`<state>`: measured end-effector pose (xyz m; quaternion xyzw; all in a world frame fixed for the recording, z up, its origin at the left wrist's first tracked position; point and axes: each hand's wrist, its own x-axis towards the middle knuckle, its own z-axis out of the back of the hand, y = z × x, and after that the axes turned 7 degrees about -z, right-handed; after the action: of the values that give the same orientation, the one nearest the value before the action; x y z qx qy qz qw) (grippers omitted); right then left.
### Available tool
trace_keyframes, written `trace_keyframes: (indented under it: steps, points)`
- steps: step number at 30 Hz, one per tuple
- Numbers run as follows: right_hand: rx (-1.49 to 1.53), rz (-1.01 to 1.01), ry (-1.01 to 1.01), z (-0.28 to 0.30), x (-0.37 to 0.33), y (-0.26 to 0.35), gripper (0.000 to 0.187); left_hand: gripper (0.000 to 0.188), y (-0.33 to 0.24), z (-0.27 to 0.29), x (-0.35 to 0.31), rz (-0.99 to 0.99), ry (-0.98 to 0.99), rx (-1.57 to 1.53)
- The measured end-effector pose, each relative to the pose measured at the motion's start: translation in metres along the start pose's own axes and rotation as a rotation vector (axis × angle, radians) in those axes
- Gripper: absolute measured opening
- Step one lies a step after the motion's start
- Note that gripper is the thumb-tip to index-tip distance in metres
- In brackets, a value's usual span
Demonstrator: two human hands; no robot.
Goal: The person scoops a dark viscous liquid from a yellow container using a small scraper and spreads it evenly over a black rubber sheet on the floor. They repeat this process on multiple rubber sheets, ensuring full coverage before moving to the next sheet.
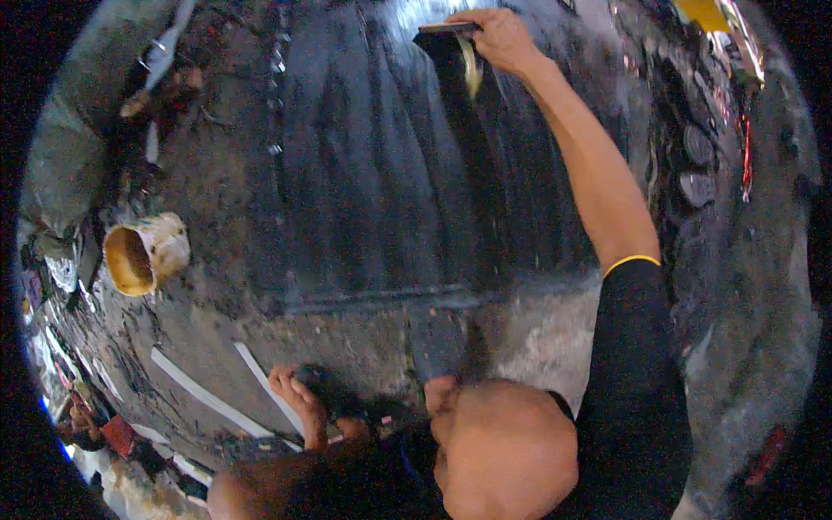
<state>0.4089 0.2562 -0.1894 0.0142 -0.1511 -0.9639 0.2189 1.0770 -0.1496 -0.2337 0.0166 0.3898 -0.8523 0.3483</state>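
My right hand [501, 39] is stretched to the far side and closed on a flat, dark scraper [446, 31] with a straight edge. The scraper is at the far part of a large, shiny black sheet [373, 173], where a bright patch of light reflects. Beside the tool a pale yellowish streak shows; I cannot tell what it is. Low on the left, close to the ground, my left hand [293, 394] has its fingers bent against a dark, rounded thing [319, 381]. What that thing is stays unclear in the shadow.
Left of the sheet, a stained whitish tub [165, 247] lies on its side. Two pale strips [208, 394] lie on the dirty floor near my left hand. My bent knee [511, 451] and toes are at the sheet's near edge. Scraps crowd the right side; another person [91, 425] is far left.
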Motion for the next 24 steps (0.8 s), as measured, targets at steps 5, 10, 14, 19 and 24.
trace_keyframes:
  steps: [5, 10, 14, 19, 24]
  points:
    - [0.237, 0.04, 0.156, 0.012, -0.186, 0.059, 0.046, 0.042, -0.021, 0.007, 0.0, -0.317, -0.004, 0.289]
    - [0.237, -0.211, 0.055, 0.022, -0.353, 0.117, 0.038, 0.042, -0.027, 0.005, 0.004, -0.339, 0.022, 0.188]
    - [0.16, -0.261, -0.007, 0.012, -0.392, 0.131, 0.028, 0.042, -0.01, 0.007, 0.003, -0.394, 0.013, 0.164]
    - [0.138, -0.411, 0.074, 0.012, -0.414, 0.128, 0.025, 0.039, -0.019, -0.004, 0.003, -0.374, 0.009, 0.103]
    - [0.866, -0.709, 0.084, 0.075, -0.329, 0.142, 0.042, 0.031, -0.004, 0.002, -0.001, -0.364, -0.085, 0.073]
